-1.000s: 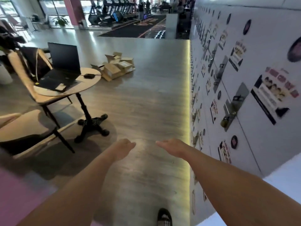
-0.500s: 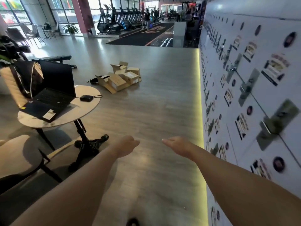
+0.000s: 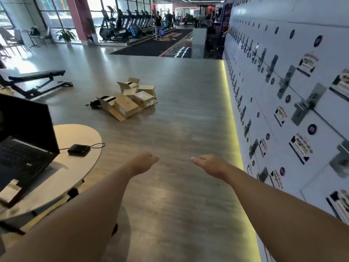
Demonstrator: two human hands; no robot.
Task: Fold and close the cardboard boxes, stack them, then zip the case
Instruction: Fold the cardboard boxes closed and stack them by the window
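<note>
Cardboard boxes point(image 3: 130, 100) on floor point(image 3: 179, 129) now nearer, larger in view, flaps unfolded. Left hand point(image 3: 143, 163), right hand point(image 3: 209, 164) outstretched, grips released, empty. Approach under way; folding not begun.

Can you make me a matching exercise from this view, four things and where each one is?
Things:
1. cardboard boxes
2. laptop
3. weight bench
4. lockers

Places:
A. along the right wall
B. on the round table
C. in a cluster on the floor ahead
D. far left, on the floor beyond the table

Pairs: 1-C, 2-B, 3-D, 4-A
</note>
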